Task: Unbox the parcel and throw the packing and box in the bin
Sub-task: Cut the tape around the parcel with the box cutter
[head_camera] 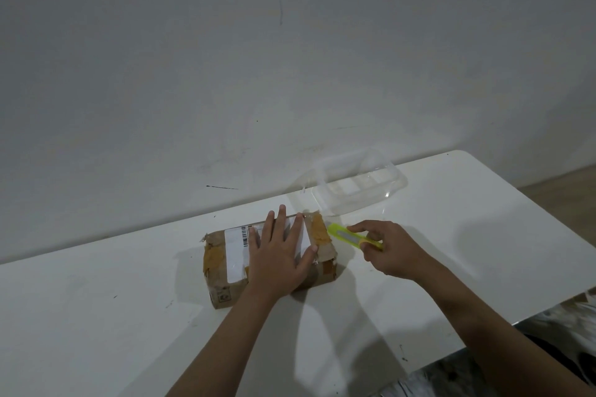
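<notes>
Clearly, the parcel (271, 263) lay sealed on the white tabletop (96, 316), brown tape across its ends, and the left hand (279, 255) lay flat on top of the parcel with fingers spread wide, holding nothing, probably to keep it from sliding during the cut. Just right of the parcel, the right hand (387, 250) had its grip closed on a yellow-green cutter (350, 235), thumb and fingers pinching the handle, the tip aimed at the taped right end and almost touching it. Beyond the parcel, toward the wall, stood an empty clear plastic container (358, 184); no bin was visible.
</notes>
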`<act>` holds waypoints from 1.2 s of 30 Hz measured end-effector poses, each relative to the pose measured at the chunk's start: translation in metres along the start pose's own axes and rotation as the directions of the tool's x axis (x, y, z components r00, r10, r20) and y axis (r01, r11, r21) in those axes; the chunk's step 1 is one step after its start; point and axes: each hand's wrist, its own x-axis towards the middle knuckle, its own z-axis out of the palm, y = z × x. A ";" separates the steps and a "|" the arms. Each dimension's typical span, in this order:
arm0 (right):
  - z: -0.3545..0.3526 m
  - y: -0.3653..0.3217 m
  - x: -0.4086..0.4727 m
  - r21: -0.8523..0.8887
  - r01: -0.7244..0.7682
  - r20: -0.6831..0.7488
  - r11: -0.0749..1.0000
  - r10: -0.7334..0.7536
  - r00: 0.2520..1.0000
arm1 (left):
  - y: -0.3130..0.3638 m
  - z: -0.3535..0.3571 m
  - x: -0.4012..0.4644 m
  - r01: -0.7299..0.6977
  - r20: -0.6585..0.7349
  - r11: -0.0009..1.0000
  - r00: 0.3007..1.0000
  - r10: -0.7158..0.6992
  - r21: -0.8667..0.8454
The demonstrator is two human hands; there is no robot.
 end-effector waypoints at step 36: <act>0.034 0.002 -0.060 0.391 -0.108 -0.183 0.914 0.191 0.964 | -0.032 -0.077 -0.009 -0.003 0.452 1.000 0.892 0.009 -0.013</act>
